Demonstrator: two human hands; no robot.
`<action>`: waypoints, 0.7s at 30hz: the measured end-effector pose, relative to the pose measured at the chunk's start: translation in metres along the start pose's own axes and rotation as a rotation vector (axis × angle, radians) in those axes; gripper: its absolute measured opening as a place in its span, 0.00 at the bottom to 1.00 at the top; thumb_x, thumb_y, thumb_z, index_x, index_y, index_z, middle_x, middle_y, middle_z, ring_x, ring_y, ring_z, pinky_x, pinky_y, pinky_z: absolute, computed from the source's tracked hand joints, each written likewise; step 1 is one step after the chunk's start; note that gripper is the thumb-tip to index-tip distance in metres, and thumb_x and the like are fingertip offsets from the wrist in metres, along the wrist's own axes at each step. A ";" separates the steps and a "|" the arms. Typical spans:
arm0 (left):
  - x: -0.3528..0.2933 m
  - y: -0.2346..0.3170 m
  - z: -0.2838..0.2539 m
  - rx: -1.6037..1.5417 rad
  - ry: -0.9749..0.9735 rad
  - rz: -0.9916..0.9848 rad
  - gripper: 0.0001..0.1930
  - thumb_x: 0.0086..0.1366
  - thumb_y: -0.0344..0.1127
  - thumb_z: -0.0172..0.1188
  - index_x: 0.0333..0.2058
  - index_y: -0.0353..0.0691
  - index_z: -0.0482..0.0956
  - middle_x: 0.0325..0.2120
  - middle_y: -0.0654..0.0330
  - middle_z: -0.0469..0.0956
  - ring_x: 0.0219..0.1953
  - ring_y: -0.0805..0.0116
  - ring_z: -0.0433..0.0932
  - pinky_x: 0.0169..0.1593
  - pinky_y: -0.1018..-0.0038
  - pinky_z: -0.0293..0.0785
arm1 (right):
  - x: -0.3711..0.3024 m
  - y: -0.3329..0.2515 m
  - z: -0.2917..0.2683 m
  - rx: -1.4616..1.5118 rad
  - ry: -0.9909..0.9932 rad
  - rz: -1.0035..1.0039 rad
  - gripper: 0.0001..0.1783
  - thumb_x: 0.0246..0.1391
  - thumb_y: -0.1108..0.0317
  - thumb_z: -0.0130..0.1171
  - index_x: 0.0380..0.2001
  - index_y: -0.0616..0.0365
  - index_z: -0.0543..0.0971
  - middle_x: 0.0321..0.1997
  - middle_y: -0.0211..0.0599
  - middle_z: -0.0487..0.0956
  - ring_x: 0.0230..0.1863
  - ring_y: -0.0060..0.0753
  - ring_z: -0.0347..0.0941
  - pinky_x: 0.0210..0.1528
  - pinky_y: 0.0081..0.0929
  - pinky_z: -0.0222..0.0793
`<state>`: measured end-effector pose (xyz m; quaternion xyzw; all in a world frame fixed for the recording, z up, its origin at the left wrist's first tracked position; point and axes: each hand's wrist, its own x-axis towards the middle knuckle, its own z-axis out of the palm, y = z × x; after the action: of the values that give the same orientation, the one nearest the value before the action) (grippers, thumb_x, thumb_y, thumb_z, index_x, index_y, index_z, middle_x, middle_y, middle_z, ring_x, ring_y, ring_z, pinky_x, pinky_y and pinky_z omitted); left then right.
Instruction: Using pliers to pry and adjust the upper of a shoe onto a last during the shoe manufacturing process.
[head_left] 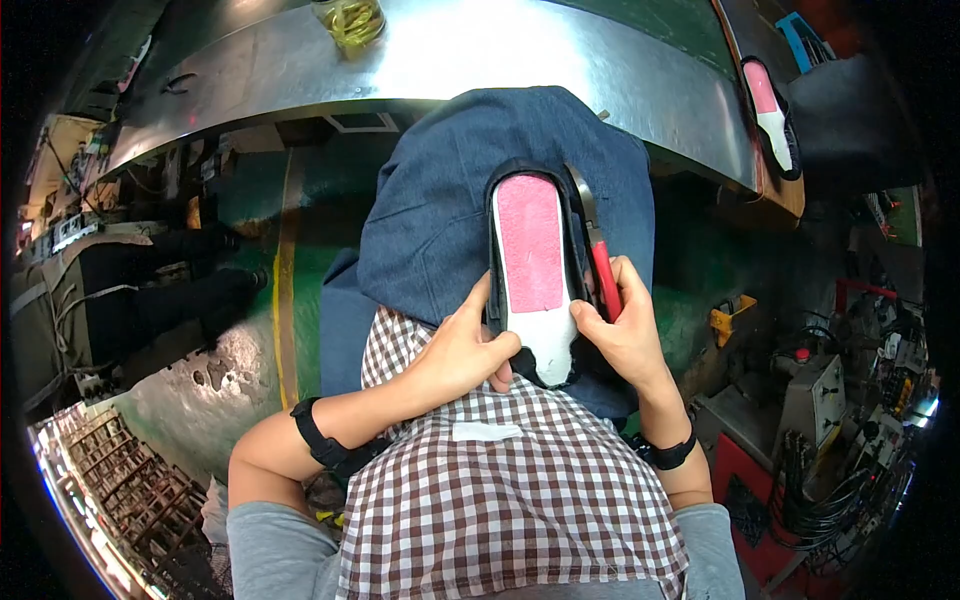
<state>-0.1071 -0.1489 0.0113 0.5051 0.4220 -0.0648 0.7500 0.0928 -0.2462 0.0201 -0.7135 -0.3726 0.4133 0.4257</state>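
Note:
A black shoe upper (pixel 494 250) lies sole side up over my lap, its toe end pointing away from me. Framed by its black edge is an insole board, pink (pixel 533 240) at the far part and white near me. My left hand (pixel 462 352) grips its left side near the heel, thumb on the edge and fingers partly hidden beneath. In my right hand (pixel 628 330) are red-handled pincers (pixel 606 280), their curved metal head alongside the shoe's right edge. The right thumb presses on the shoe's right rim. Whether the pincers' jaws grip any material, I cannot tell.
A metal workbench (pixel 660 100) curves across ahead, bearing a jar of yellowish pieces (pixel 350 25). Another shoe upper (pixel 772 115) lies at the bench's right end. Dark blue cloth (pixel 430 210) covers my knees. Machinery with cables (pixel 830 400) stands at right, metal racks (pixel 125 480) at lower left.

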 end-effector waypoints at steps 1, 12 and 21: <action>0.000 -0.002 0.000 -0.077 -0.013 -0.009 0.46 0.62 0.26 0.53 0.73 0.32 0.35 0.23 0.49 0.82 0.23 0.63 0.84 0.34 0.71 0.84 | -0.001 0.000 0.001 0.014 -0.006 0.012 0.14 0.51 0.74 0.66 0.34 0.58 0.69 0.30 0.24 0.65 0.30 0.16 0.60 0.33 0.19 0.60; 0.009 -0.012 -0.015 -0.182 -0.138 0.048 0.32 0.62 0.17 0.52 0.66 0.31 0.56 0.38 0.48 0.82 0.30 0.65 0.85 0.35 0.74 0.83 | 0.002 0.009 -0.015 0.185 -0.144 0.142 0.13 0.51 0.73 0.68 0.35 0.57 0.72 0.33 0.24 0.70 0.33 0.14 0.64 0.36 0.17 0.62; 0.025 0.043 -0.042 0.394 0.488 0.776 0.34 0.64 0.38 0.64 0.68 0.43 0.64 0.53 0.48 0.70 0.52 0.56 0.75 0.51 0.64 0.77 | -0.014 -0.032 -0.041 0.476 -0.212 0.085 0.24 0.62 0.63 0.62 0.56 0.66 0.73 0.49 0.39 0.78 0.45 0.25 0.75 0.48 0.26 0.73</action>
<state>-0.0929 -0.0861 0.0185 0.7575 0.3457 0.2606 0.4886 0.1186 -0.2594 0.0649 -0.5609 -0.2772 0.5792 0.5226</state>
